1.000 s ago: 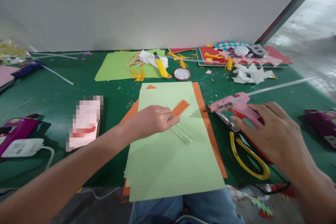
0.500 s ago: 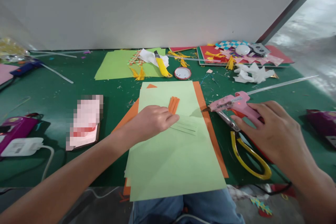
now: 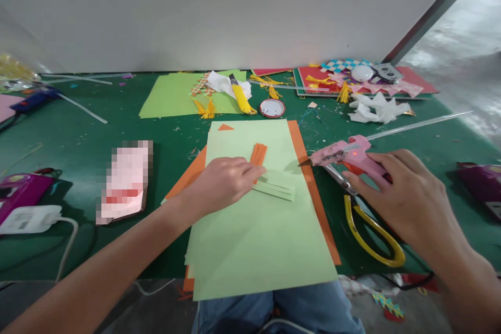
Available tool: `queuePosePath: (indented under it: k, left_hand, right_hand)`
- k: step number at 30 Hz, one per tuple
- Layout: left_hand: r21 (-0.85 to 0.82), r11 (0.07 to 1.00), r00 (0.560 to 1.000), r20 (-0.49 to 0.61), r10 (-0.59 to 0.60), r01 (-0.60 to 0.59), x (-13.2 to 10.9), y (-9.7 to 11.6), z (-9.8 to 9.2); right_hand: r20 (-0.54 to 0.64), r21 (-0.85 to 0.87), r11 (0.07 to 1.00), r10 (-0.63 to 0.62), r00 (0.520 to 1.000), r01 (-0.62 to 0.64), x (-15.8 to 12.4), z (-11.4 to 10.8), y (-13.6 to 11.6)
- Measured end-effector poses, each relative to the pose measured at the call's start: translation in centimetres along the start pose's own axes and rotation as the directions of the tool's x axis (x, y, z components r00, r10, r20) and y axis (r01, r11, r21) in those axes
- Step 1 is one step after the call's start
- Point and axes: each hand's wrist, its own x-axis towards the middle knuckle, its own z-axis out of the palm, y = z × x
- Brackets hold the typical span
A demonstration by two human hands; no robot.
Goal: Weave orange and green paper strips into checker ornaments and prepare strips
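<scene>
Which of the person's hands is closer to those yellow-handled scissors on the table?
Right. The right hand rests directly above the scissors, on the pink glue gun; the left hand lies across the green sheet.

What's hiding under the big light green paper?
Under the light green paper lies an orange sheet, showing along the right edge and at the left by the left hand. How far it runs beneath, or whether anything else is there, is covered.
</scene>
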Motion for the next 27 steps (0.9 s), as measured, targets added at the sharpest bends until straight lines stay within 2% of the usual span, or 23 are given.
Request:
queuePosePath:
  k: [5, 9, 12, 15, 20, 27]
  left_hand:
    - [-0.132, 0.985, 0.994, -0.019, -0.112, 0.109, -0.4, 0.2, 0.5]
    - [-0.147, 0.981, 0.990, -0.045, -0.131, 0.123, -0.5, 0.3, 0.6]
    - [-0.083, 0.994, 0.995, -0.057, -0.077, 0.072, -0.1, 0.3, 0.3]
    - [0.039, 0.999, 1.000, -0.020, 0.019, -0.018, 0.5, 0.1, -0.1]
    - [0.133, 0.978, 0.987, 0.026, 0.160, -0.162, 1.1, -0.3, -0.1]
    - [0.084, 0.983, 0.986, -0.034, 0.165, -0.162, 0.6, -0.6, 0.0]
  right_hand:
    - [-0.012, 0.080, 0.993, -0.085, 0.996, 0.086, 0.1, 0.4, -1.5]
    - [0.033, 0.117, 0.984, -0.136, 0.990, 0.131, 0.5, 0.5, -2.9]
    - [0.033, 0.116, 0.982, -0.153, 0.988, 0.148, 0.8, 0.3, -3.2]
    - [-0.012, 0.108, 0.984, -0.143, 0.990, 0.144, 1.0, 0.3, -2.9]
    - [0.032, 0.083, 0.993, -0.082, 0.996, 0.079, 0.5, 0.4, -2.1]
    - [-0.023, 0.050, 0.992, -0.112, 0.993, 0.113, 0.3, 0.7, -1.2]
